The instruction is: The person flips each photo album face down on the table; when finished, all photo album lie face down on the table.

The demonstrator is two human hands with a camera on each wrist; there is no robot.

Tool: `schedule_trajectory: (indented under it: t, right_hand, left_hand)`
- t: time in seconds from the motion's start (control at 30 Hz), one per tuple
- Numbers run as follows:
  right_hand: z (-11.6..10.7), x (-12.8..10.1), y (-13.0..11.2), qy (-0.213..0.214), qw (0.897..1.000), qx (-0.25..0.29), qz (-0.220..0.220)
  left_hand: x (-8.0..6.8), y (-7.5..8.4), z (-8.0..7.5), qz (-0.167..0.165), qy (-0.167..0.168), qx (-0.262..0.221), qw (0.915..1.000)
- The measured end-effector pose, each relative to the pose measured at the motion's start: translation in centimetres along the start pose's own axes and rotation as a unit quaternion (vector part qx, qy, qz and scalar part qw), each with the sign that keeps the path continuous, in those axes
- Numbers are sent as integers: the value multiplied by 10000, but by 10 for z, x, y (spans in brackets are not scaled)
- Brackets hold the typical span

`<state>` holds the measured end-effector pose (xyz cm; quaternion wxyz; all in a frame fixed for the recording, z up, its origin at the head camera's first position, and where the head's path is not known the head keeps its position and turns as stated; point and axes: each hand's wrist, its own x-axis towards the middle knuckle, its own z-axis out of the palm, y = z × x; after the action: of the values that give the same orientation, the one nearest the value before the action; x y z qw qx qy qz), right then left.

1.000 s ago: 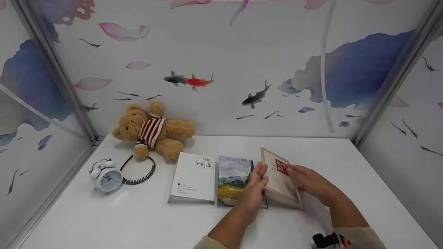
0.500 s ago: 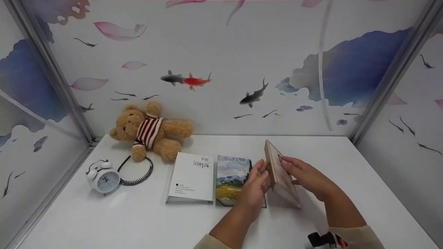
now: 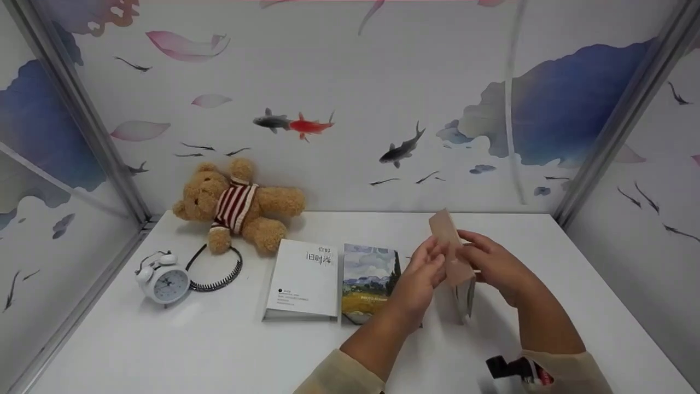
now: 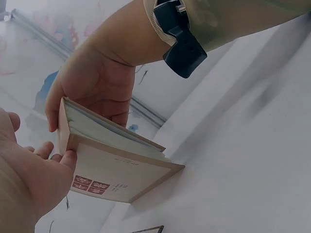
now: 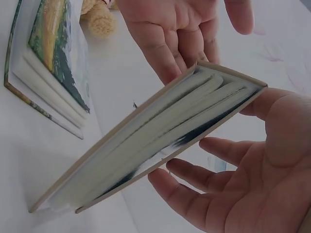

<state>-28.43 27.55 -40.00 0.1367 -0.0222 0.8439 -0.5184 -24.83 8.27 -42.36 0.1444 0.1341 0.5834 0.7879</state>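
Observation:
A beige hardcover album (image 3: 449,246) with red characters on its front (image 4: 91,185) stands tilted on the table, spine turned upward. Its pages (image 5: 141,131) show between the covers. My right hand (image 3: 495,268) holds it, thumb by the spine and fingers against the back cover. On the opposite side, my left hand (image 3: 420,282) touches the front cover near the spine with its fingertips. Just left lies an album with a painted landscape cover (image 3: 369,284), partly hidden by my left forearm. A white album (image 3: 303,279) lies beyond it.
A brown teddy bear (image 3: 276,202) in a striped top lies at the back left. Near it on the white table (image 3: 219,350) are a black headband (image 3: 216,285) and a white alarm clock (image 3: 168,284). Printed walls (image 3: 350,71) enclose the table's back and sides.
The beige album has turned upright in my hands, so its front cover no longer faces the head camera and its spine shows. Both hands have shifted with it, the left slightly rightward.

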Motion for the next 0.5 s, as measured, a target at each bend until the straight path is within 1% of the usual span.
schedule_trajectory:
  t: [0.13, 0.23, 0.3, 0.4, 0.5]
  right_hand:
    - [-10, -2, 10, 219, 9997, -34, -36]
    - [-17, -4, 15, 343, 9993, -71, -138]
    - [-22, -5, 17, 434, 9988, 5, -206]
    - [-30, -7, 18, 648, 9975, 40, -293]
    - [-36, -8, 19, 868, 9956, -28, -347]
  left_hand:
    - [3, -6, 2, -47, 48, 24, 10000]
    - [4, -13, 1, -186, 159, -24, 9997]
    - [6, -18, 1, -315, 259, -84, 9991]
    - [7, -27, 2, -593, 399, -120, 9974]
    - [9, -37, 3, -901, 422, -285, 9946]
